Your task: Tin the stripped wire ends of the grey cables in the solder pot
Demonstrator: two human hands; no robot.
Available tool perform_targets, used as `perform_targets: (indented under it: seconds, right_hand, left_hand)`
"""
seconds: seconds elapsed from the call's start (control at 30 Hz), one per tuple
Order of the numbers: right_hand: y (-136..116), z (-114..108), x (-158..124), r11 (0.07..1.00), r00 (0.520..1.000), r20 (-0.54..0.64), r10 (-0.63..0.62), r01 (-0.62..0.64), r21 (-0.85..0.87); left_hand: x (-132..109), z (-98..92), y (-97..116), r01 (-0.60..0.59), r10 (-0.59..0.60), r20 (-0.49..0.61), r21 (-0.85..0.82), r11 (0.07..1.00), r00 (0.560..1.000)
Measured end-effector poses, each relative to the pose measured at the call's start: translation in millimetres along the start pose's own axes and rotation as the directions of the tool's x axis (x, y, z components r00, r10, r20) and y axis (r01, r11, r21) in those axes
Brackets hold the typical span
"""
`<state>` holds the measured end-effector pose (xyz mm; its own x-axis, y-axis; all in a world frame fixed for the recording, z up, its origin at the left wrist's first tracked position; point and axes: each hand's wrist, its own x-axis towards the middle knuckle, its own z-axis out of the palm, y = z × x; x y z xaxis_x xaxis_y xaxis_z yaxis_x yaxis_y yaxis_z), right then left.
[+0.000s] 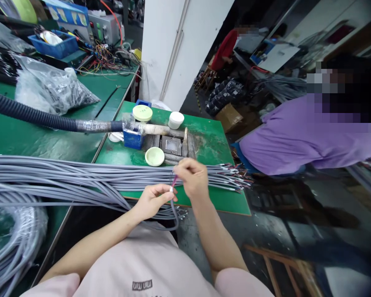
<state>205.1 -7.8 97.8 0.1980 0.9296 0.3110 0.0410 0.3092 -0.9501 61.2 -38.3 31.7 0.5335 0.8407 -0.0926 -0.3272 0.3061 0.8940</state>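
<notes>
My left hand (153, 201) pinches a grey cable (174, 212) close to its stripped end. From there the cable loops down and back under my wrist. Thin red and dark wires (174, 180) stick up out of the white collar at that end. Above them, my right hand (193, 176) has its thumb and fingers closed on the wire tips, which the fingers partly hide. Behind both hands lies a thick bundle of grey cables (80, 175), its stripped ends (235, 175) fanning out at the right.
Beyond the bundle stand a solder pot (173, 145), a pale green bowl (155, 156), a round yellow-lidded tub (142, 112) and a white tub (176, 119). A ribbed hose (43, 116) reaches in from the left. A person in purple (297, 136) is at the right.
</notes>
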Motion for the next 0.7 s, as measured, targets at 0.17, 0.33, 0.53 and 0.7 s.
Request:
perform_targets:
  seconds: [0.17, 0.33, 0.53, 0.7]
  right_hand:
    - [-12.7, -19.3, 5.4, 0.999, 0.999, -0.031, 0.022, -0.024, -0.04]
    - [-11.7, -7.5, -15.5, 0.925, 0.94, 0.277, 0.2, -0.088, -0.37]
    - [-7.3, 14.9, -24.0, 0.841, 0.954, 0.285, 0.096, 0.075, -0.537]
    - [-1.7, 19.8, -29.7, 0.823, 0.97, 0.241, 0.026, 0.116, -0.556]
  left_hand:
    - [-5.9, -10.1, -11.6, 0.045, -0.054, -0.082, -0.104, 0.994, 0.995]
    - [-0.5, -19.6, -7.3, 0.001, -0.008, -0.058, -0.121, 0.993, 0.998]
    - [1.0, -20.4, -12.5, -0.017, 0.017, 0.001, -0.104, 0.994, 1.0]
    - [-0.3, -19.7, -14.8, -0.004, 0.002, -0.013, -0.148, 0.989, 1.0]
